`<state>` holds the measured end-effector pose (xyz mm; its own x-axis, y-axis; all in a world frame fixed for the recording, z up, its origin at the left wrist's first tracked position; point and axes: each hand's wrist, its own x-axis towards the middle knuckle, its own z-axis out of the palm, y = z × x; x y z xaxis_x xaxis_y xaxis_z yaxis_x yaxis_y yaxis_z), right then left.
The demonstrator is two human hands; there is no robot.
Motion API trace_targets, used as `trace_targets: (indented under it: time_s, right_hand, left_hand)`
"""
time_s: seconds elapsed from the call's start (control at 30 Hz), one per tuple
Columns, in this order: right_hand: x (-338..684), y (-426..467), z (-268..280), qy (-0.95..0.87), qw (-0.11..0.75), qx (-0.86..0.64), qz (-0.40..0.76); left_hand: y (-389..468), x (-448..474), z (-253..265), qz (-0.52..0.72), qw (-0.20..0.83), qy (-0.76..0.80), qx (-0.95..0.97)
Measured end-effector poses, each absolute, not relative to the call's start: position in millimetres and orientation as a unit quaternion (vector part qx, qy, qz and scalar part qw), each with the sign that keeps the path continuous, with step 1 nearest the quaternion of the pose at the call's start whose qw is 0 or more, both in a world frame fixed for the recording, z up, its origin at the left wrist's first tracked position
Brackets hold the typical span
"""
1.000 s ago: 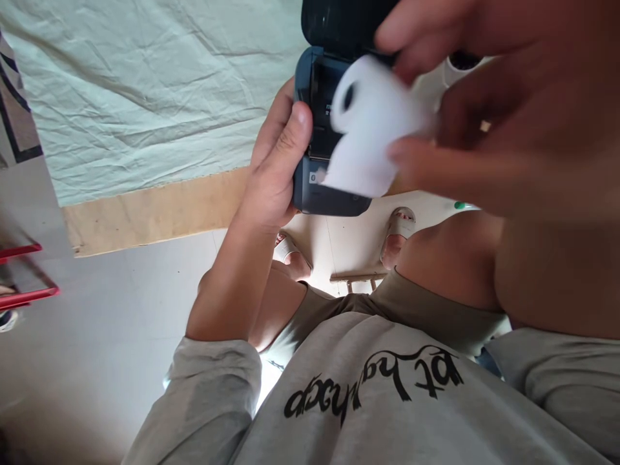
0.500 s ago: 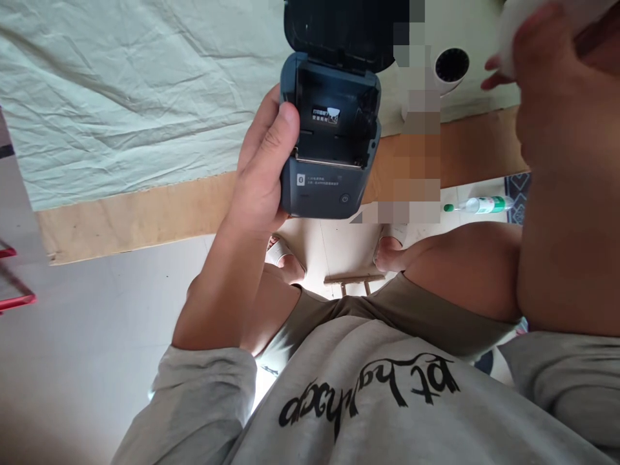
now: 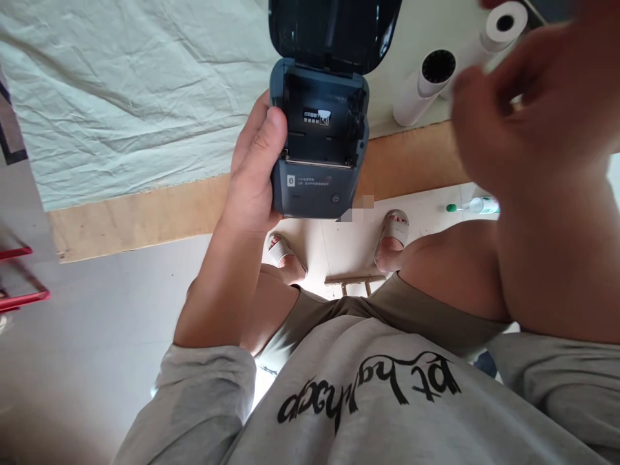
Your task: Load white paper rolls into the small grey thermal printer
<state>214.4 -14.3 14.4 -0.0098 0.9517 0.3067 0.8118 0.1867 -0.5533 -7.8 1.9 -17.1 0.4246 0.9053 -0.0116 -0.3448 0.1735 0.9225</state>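
My left hand (image 3: 256, 171) grips a dark blue portable label printer (image 3: 310, 187) by its left side, thumb on the front edge. The printer's black lid (image 3: 334, 39) is flipped up, and its roll compartment holds no roll; a small printed label shows inside. At the upper right, my right hand (image 3: 527, 110) is blurred, fingers bent with a gap behind the thumb and nothing visible in them. Just beyond it stands a white paper roll (image 3: 491, 35) with a dark core hole. Another white roll (image 3: 411, 100) with a black-cored end stands left of the hand.
A pale green cloth (image 3: 145, 97) covers the table, whose wooden edge (image 3: 135, 223) runs across the front. Below, a plastic bottle (image 3: 477, 206) with a green cap lies on the floor. A small wooden stool (image 3: 356, 279) is between my legs, and red bars (image 3: 24, 300) show at far left.
My right hand has come down and left, and the white thing it held is out of it. A white roll now shows beyond the hand. The printer has shifted slightly left.
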Motion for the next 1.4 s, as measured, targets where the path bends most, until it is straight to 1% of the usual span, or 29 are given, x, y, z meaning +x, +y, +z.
trace_targets:
  time_s: [0.03,0.1,0.2,0.4,0.6,0.73,0.87,1.07,1.27,1.33,1.4]
  right_hand:
    - [209.8,-13.5,15.2,-0.727,0.254,-0.632,0.088]
    - [202.4,-10.9,14.3,-0.752,0.159,-0.635,0.072]
    - [196.9,-9.4,9.1,-0.763,0.121,-0.623,0.12]
    - [197.1,-15.7,2.9,-0.773,0.155,-0.597,0.147]
    - [197.1,-9.7,-1.0,-0.794,0.156,-0.574,0.124]
    - [195.5,-9.2,2.5,-0.795,0.182,-0.569,0.109]
    - [193.8,-12.5,6.1,-0.777,0.211,-0.577,0.135]
    - [193.1,-8.1,0.0,-0.796,0.181,-0.558,0.15]
    - [188.5,-5.5,-0.4,-0.782,0.191,-0.58,0.125]
    - [188.3,-5.3,0.3,-0.777,0.209,-0.578,0.138]
    - [189.6,-3.4,0.1,-0.757,0.262,-0.575,0.164]
  left_hand:
    - [1.3,-8.2,-17.4,0.448,0.701,0.301,0.465]
    - [0.6,-9.3,-18.3,0.462,0.693,0.302,0.465]
    - [1.5,-11.4,-20.4,0.462,0.692,0.299,0.467]
    - [3.2,-9.5,-17.0,0.446,0.693,0.295,0.484]
    - [0.7,-1.6,-11.2,0.457,0.676,0.312,0.487]
    - [-0.1,-0.9,-10.7,0.466,0.671,0.314,0.484]
    - [-1.5,-0.8,-9.8,0.465,0.671,0.32,0.481]
    - [0.0,0.6,-11.5,0.466,0.671,0.32,0.48]
    - [1.0,-1.4,-14.9,0.462,0.668,0.321,0.487]
    - [0.3,-3.9,-15.5,0.458,0.667,0.325,0.489]
    - [-0.1,-5.9,-16.2,0.456,0.667,0.32,0.495]
